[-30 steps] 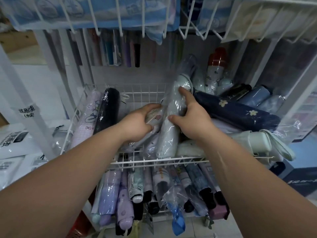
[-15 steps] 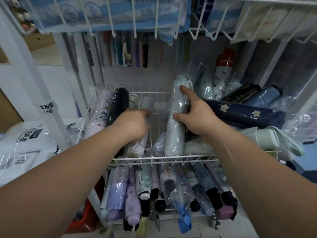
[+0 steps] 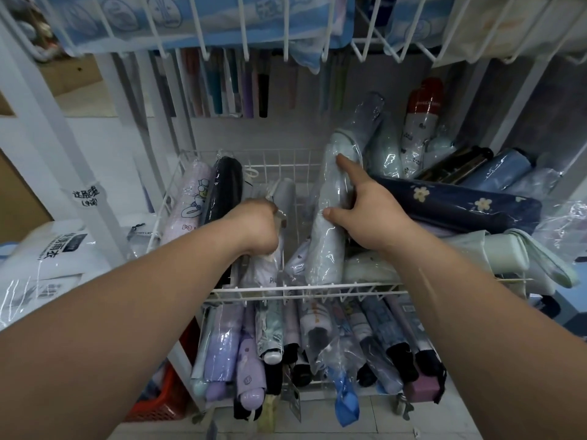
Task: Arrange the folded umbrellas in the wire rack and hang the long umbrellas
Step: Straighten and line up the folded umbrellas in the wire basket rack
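Left hand (image 3: pixel 254 228): the fingers are curled tight round a white folded umbrella in clear plastic wrap (image 3: pixel 265 271) and grip its middle. The umbrella's grey end shows above the knuckles. This umbrella stands near-upright in the left half of the white wire rack basket (image 3: pixel 305 289), just beside a black folded umbrella (image 3: pixel 224 185) and a pale pink folded umbrella with a cartoon print (image 3: pixel 190 201). Both of these lean along the basket's left wall.

Right hand (image 3: pixel 365 214): it grips a pale grey folded umbrella in clear plastic wrap (image 3: pixel 327 249). The thumb presses the near face and the index finger lies straight along the upper part. The remaining fingers are hidden behind the umbrella. This umbrella is tilted, with its lower end at the basket's front rim and its upper end leaning toward the back.

Right of this hand, a navy folded umbrella with pale flowers (image 3: pixel 460 208) lies across a pile of other wrapped umbrellas.

Below the basket, a row of folded umbrellas on the lower tier (image 3: pixel 317 344) points toward the camera.

Long slim umbrellas (image 3: pixel 222 87) hang at the back, under the upper wire shelf
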Demonstrator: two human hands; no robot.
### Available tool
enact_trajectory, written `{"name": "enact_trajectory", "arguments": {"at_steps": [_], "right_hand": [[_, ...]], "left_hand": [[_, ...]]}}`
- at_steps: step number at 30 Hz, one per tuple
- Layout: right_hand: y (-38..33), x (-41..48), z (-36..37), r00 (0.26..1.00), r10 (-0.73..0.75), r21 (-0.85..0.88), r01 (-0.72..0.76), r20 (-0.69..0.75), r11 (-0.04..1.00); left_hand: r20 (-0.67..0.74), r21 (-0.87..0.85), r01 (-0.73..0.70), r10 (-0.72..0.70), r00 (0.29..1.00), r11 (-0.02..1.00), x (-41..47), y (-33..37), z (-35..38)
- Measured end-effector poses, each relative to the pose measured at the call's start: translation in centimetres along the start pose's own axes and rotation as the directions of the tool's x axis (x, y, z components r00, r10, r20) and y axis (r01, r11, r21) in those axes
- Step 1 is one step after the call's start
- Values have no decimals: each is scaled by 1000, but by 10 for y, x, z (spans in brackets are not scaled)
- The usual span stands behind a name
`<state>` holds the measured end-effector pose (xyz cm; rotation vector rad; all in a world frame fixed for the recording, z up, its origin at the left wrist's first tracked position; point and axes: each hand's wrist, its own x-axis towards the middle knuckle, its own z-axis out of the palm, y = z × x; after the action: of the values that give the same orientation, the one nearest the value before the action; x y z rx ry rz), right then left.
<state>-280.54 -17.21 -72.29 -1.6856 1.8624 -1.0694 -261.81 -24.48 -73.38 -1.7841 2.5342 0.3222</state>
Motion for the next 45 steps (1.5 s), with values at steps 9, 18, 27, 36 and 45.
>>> {"name": "enact_trajectory", "arguments": {"at_steps": [9,18,27,36,45], "right_hand": [[-1,-3,0,1000,15,-10,-15,6,1000],[8,0,4,1000,-14,-4,14,0,1000],[9,0,3,1000,-24,-14,24,17,1000],[-7,-6,-1,999,-42,-59,43,3,997],[-54,10,7,993,-108,-239,116,46,964]], "left_hand": [[-47,356,-181,211,976,917,-6,6,1],[210,579,-389,330,920,717,16,-20,-16],[57,503,-193,190,980,843,5,-32,-11],[46,446,-187,186,981,875,-8,-38,-10],[-103,268,-59,90,991,962,-43,-60,-17]]}}
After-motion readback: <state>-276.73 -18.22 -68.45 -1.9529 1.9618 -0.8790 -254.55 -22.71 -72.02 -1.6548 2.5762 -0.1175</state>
